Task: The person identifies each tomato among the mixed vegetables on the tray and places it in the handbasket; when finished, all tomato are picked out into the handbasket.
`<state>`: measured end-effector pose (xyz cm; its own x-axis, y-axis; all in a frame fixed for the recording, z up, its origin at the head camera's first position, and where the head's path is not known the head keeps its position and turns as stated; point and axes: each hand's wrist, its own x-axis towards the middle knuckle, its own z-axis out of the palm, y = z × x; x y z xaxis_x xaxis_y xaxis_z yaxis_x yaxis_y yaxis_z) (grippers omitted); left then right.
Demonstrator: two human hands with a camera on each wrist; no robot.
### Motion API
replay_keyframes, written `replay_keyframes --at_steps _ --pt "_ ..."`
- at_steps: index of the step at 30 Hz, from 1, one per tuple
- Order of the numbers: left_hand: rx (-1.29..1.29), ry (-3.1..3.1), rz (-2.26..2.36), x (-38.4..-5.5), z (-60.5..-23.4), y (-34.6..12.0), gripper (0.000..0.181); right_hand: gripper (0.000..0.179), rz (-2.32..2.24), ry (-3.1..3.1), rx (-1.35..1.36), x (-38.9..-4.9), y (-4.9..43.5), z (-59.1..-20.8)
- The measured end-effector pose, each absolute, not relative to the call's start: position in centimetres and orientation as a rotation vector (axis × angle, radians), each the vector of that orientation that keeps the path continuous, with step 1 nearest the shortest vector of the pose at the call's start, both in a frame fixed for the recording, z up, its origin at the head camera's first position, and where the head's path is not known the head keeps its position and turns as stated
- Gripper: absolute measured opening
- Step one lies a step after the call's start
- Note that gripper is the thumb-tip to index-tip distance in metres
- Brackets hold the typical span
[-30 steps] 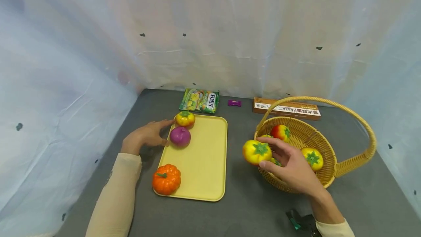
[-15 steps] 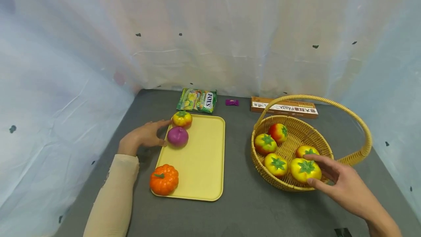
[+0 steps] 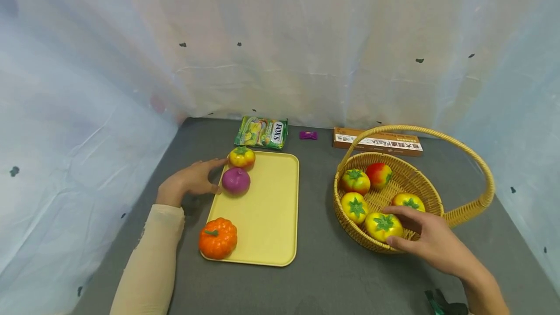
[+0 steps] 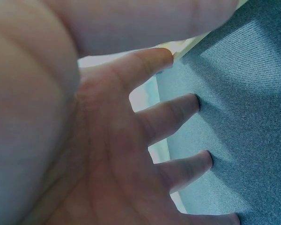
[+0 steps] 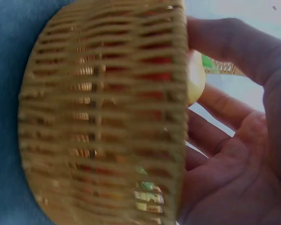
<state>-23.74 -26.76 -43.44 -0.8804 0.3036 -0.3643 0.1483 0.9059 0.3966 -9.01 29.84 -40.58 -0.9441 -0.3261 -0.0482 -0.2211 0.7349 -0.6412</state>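
Note:
My right hand [image 3: 430,239] reaches over the near right side of the wicker basket [image 3: 423,186] and pinches a yellow tomato [image 3: 383,226] between thumb and fingers. In the right wrist view the basket wall [image 5: 107,112] hides most of that tomato. Several other tomatoes lie around it in the basket, among them a red one [image 3: 378,175] at the back. At the left edge of the yellow tray [image 3: 271,208], my left hand [image 3: 194,179] has its fingers spread beside a purple onion [image 3: 236,181] and a small yellow-red tomato [image 3: 242,157]. Its fingertips [image 4: 205,160] touch the grey cloth.
An orange pumpkin [image 3: 218,238] sits on the tray's near left corner. Behind the tray lie a green Fox's packet [image 3: 261,132] and a small purple wrapped candy [image 3: 308,135]. A brown pasta box [image 3: 378,141] lies behind the basket, whose tall handle [image 3: 472,157] arches over it.
My right hand has first carried the yellow tomato right over the basket, then shifted left and pushed lower with it. Other tomatoes in the basket have shifted. The left hand stays put.

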Motion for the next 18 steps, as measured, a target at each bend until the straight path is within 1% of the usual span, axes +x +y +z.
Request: replay_keyframes --at_steps 4,8,12,18 --pt "0.311 2.639 0.498 -23.7 -43.2 -26.8 0.093 0.047 -0.969 2.778 -0.483 -9.7 29.1 -40.8" --pt "0.302 2.632 0.504 -23.6 -43.2 -26.7 0.093 0.051 -1.028 2.705 -0.511 -10.2 29.1 -40.9" --pt "0.309 2.635 0.509 -23.6 -43.2 -26.7 0.093 0.055 -1.085 2.651 -0.483 -10.3 29.4 -40.7" --pt "0.314 2.634 0.508 -23.6 -43.1 -26.7 0.093 0.048 -1.113 2.752 -0.488 -10.2 28.9 -40.2"
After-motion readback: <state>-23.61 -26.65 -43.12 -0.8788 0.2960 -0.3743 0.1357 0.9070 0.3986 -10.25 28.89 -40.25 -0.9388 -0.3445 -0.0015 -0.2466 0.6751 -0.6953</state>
